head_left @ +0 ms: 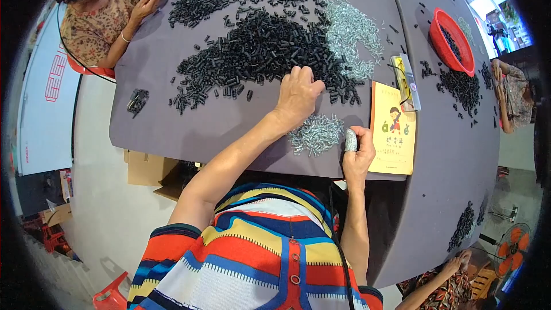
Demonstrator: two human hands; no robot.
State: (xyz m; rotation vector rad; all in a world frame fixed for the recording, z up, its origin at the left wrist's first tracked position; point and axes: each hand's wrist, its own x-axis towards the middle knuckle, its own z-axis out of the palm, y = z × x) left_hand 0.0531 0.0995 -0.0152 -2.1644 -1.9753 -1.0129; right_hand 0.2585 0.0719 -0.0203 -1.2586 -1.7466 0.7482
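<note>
Black cylindrical pieces (261,43) lie in a broad, loose pile just beyond the left hand (297,96), which reaches to the pile's near edge. Its fingers are curled under, and the fingertips are hidden by the hand itself, so one cannot tell whether they grasp a piece. The right hand (358,155) is raised lower and farther right, its fingers bent toward a thumb that wears a silvery cover (350,140); whether anything is pinched there cannot be told.

Between the two hands, just below the left wrist, sits a small heap of clear, glinting pieces (317,135). A larger spread of similar clear pieces (353,37) lies beyond and to the right of the left hand, meeting the black pile along one side.

Just right of the right hand lies a yellow notebook (394,138) with a cartoon figure on its cover, and a clear case (407,83) overlaps the notebook's far end. Well to the left of the left hand, a small dark bundle (138,101) rests on the grey tabletop (155,132).
</note>
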